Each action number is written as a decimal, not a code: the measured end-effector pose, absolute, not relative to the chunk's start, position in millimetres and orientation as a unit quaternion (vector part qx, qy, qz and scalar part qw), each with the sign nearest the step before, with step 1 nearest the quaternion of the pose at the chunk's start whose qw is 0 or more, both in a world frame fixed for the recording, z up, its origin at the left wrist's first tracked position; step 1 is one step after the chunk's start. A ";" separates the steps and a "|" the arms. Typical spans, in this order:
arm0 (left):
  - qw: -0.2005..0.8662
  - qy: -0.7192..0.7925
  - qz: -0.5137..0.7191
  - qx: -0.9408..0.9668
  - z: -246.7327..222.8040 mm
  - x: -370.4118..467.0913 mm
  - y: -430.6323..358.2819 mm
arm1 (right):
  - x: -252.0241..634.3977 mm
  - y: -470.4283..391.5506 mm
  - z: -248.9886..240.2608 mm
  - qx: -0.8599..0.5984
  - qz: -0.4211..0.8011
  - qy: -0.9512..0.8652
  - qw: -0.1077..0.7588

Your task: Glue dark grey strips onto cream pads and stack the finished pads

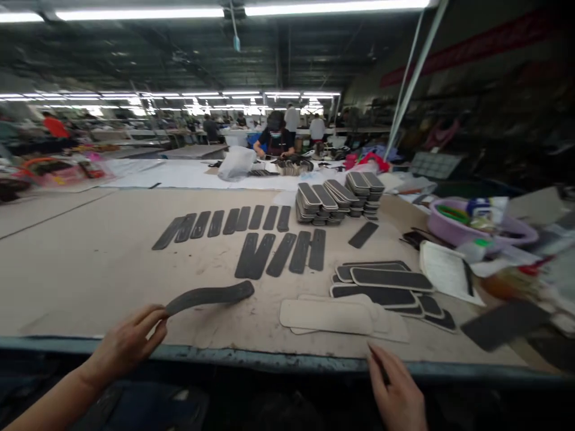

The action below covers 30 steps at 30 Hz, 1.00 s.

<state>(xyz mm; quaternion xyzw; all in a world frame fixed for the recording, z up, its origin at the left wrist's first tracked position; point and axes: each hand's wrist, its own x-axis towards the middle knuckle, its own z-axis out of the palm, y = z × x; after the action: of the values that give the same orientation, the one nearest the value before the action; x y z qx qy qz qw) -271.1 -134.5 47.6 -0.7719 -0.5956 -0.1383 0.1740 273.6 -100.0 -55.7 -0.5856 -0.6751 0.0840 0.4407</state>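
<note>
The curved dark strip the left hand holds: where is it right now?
In the head view, the curved dark strip lies low at front left, pinched at one end by the left hand, left of the pale pieces.

- The bent strip (209,296) held over the worktop (90,263) is dark grey, almost black.
- The worktop is beige-brown with a blue-grey front edge.
- The flat strips (251,233) in rows behind the bent strip are black.
- The pads (327,315) right of the bent strip are pale cream.
- The basin (476,230) far right of the pads is lilac.
</note>
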 end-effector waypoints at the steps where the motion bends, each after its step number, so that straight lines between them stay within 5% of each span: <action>1: 0.166 -0.585 -0.157 -0.778 60.2 -259.8 -131.7 | 264.9 -100.3 -48.1 -0.587 0.104 -0.663 0.452; 6: 0.027 -0.512 -0.225 -0.829 124.2 -188.4 -122.2 | 223.0 -98.6 -22.7 -0.578 0.298 -0.596 0.471; 12: -0.112 -0.591 -0.152 -0.785 150.3 -124.8 -107.7 | 209.7 -117.1 -17.1 -0.489 0.544 -0.453 0.510; 23: -0.204 -0.570 -0.080 -0.792 145.1 -74.8 -81.2 | 230.1 -121.6 -21.8 -0.448 0.616 -0.250 0.598; 30: -0.151 -0.532 -0.070 -0.830 155.9 -68.6 -89.2 | 227.0 -92.9 -27.4 -0.470 0.607 -0.291 0.571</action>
<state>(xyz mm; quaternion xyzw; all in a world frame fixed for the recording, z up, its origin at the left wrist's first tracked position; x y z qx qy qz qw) -68.6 -89.2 155.9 -0.8301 -0.5321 -0.0702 -0.1514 227.0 -92.9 -27.4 -0.4700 -0.2909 0.6071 0.5709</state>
